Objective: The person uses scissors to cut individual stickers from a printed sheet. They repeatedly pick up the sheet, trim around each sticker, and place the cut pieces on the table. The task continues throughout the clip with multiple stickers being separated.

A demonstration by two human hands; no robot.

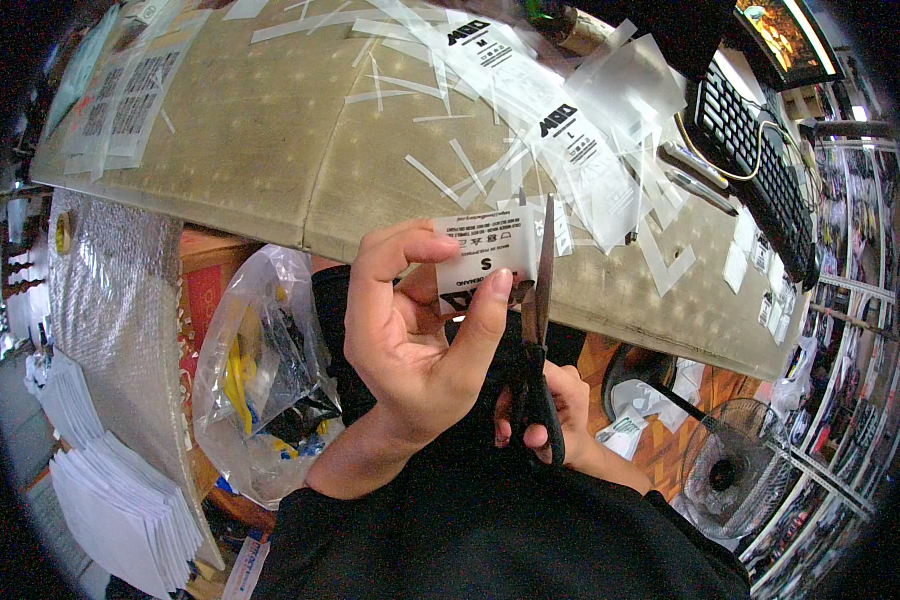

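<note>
Fingers (pixel 398 247) of the left hand (pixel 410 340) are pinching a small white label (pixel 486 258) against the thumb, holding it up over the table's (pixel 260 130) near edge. Over that same edge, the right hand (pixel 565 405) has its fingers curled around the black handles of the scissors (pixel 537 355), blades parted slightly at the label's right side! Thin white strips (pixel 468 168) litter the middle of the table, a keyboard (pixel 755 165) lies toward its right end, and below its near edge sits a clear plastic bag (pixel 225 375).
</note>
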